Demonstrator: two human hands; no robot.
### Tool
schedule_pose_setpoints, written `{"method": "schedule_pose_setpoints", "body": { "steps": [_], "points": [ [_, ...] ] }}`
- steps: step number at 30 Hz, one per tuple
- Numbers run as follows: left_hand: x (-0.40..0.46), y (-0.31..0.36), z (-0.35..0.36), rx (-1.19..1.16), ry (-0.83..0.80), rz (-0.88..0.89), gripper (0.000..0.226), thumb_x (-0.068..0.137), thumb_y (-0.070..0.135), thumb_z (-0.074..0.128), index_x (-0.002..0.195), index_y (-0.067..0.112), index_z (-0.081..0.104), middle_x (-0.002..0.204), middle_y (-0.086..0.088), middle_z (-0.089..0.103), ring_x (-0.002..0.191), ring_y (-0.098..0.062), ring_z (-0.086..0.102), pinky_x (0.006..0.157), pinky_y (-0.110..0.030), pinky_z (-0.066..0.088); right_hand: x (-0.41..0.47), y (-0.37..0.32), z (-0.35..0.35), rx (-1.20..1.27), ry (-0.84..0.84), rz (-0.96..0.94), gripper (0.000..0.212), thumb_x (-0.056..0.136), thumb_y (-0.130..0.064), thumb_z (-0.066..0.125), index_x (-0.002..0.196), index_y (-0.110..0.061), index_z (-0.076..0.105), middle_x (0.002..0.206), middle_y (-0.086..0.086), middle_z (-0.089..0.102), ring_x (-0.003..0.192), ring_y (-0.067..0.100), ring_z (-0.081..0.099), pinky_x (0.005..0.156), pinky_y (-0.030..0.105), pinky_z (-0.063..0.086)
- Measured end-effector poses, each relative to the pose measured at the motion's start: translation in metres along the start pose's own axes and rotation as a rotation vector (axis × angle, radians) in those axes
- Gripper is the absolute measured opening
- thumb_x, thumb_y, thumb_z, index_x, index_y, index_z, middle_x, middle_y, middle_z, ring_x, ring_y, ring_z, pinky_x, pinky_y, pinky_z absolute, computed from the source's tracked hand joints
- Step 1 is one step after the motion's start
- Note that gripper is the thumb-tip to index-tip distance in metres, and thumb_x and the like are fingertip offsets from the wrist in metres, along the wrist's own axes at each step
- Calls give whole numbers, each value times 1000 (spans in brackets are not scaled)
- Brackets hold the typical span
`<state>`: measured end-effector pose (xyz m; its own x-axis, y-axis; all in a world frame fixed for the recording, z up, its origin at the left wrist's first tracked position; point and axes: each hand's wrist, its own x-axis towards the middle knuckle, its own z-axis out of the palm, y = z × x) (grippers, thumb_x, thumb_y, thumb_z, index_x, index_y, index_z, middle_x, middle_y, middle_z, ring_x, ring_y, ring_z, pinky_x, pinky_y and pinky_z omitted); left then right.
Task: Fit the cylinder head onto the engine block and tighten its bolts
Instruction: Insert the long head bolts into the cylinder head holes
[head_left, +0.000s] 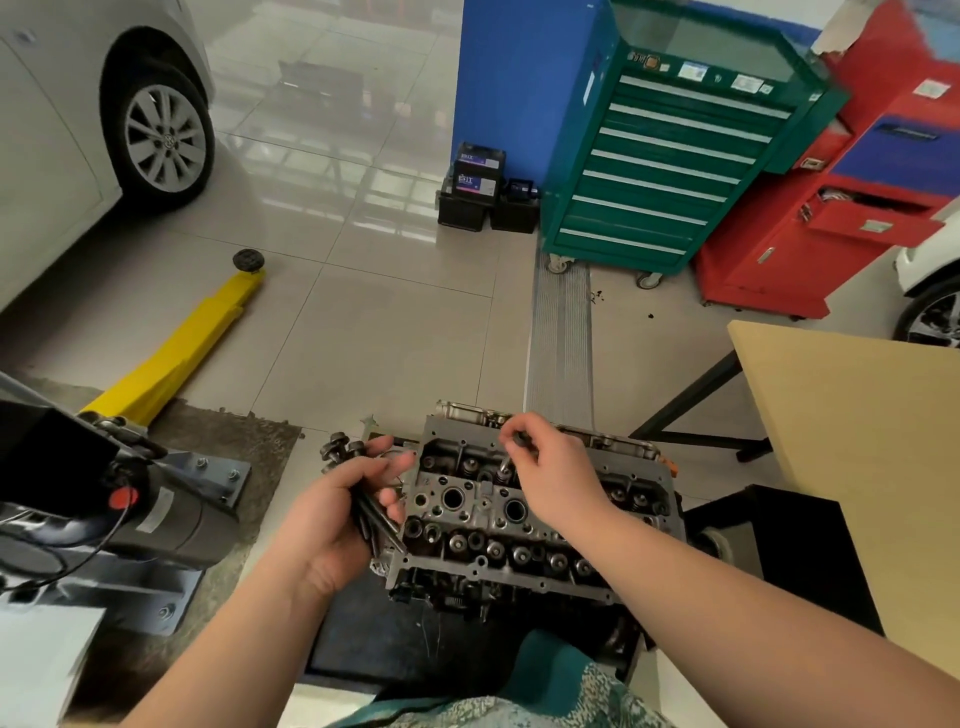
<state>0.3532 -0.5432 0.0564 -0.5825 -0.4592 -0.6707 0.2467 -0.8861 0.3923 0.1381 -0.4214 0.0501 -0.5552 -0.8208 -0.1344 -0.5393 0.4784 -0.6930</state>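
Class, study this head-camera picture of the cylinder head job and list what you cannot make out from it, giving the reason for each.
- Bolt pinched by the right hand: its shank is hidden by the fingers, so whether it has entered a hole is unclear.
- Bolt bundle in the left hand: the count is hidden by the palm and overlap.
- Engine block: covered by the cylinder head and dark below.
- Battery label: too small.

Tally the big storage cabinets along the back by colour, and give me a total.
Green drawer cabinet: 1
Red cabinet: 1
Total: 2
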Motion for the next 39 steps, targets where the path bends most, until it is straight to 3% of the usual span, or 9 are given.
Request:
{"method": "schedule_pose_setpoints", "body": {
  "steps": [3, 11, 17, 21, 25, 31, 34, 36, 39],
  "points": [
    [-1, -1, -5, -5, 10, 12, 40, 83, 5, 60, 122, 11, 58, 76, -8, 58, 45, -12, 37, 42, -24, 37, 0, 11, 9, -10, -41, 33, 24, 103, -21, 59, 98, -44, 57, 72, -5, 64, 49, 7, 50, 50, 17, 43],
    [-3, -1, -16, -36, 34, 7, 33, 87, -4, 51, 116, 10, 55, 76, -8, 55, 55, -17, 39, 49, -28, 42, 3, 17, 21, -23, -55, 44, 23, 104, -21, 57, 97, -43, 56, 70, -8, 60, 49, 3, 51, 49, 16, 43],
    [-2, 4, -19, -41, 29, 7, 40, 80, -4, 48, 117, 10, 52, 83, -10, 59, 58, -19, 42, 53, -31, 46, 5, 12, 29, -113, -68, -36, 20, 104, -16, 53, 103, -35, 58, 80, -18, 57, 67, -8, 53, 60, 10, 39],
    [-1, 8, -21, -39, 7, 1, 42, 78, -5, 47, 117, 10, 52, 85, -11, 63, 60, -22, 49, 57, -35, 54, 9, 14, 28, -169, -58, -16, 26, 106, -32, 50, 131, -32, 57, 121, -13, 63, 107, 5, 58, 92, 25, 47],
    [-1, 9, -19, -46, -12, -7, 45, 75, -5, 48, 117, 9, 52, 89, -13, 68, 65, -23, 54, 59, -36, 58, 1, 23, 33, -515, -176, -164, 69, 100, -70, 21, 159, -34, 31, 164, -12, 32, 154, 15, 17, 126, 46, 17],
    [1, 7, -20, -21, -32, -18, 36, 92, -10, 44, 123, 4, 57, 107, -19, 75, 73, -28, 71, 76, -48, 65, -12, 36, 48, -707, -345, 53, 85, 92, -80, 3, 162, -33, -7, 166, -2, -27, 149, 25, -35, 121, 57, -17],
    [1, 6, -23, 40, -69, -17, 42, 92, -13, 49, 129, 2, 57, 111, -23, 75, 79, -31, 74, 77, -52, 65, -14, 19, 42, -635, -289, 74, 73, 101, -68, 19, 164, -32, 7, 171, -2, -13, 155, 25, -21, 125, 54, -8],
    [-1, 5, -23, 114, -103, -36, 49, 87, -12, 58, 135, -2, 55, 112, -25, 74, 80, -32, 75, 74, -48, 65, -15, -1, 36, -408, -162, 86, 63, 104, -59, 34, 159, -29, 31, 168, -4, 23, 156, 22, 12, 126, 45, 15],
    [-5, 4, -23, 323, -241, -63, 64, 84, -7, 72, 144, 3, 50, 126, -29, 69, 82, -30, 72, 69, -41, 61, -16, -42, 29, 187, -206, 209, 54, 94, -61, 56, 142, -37, 56, 130, -19, 61, 124, 6, 56, 111, 36, 43]
  ]
}}
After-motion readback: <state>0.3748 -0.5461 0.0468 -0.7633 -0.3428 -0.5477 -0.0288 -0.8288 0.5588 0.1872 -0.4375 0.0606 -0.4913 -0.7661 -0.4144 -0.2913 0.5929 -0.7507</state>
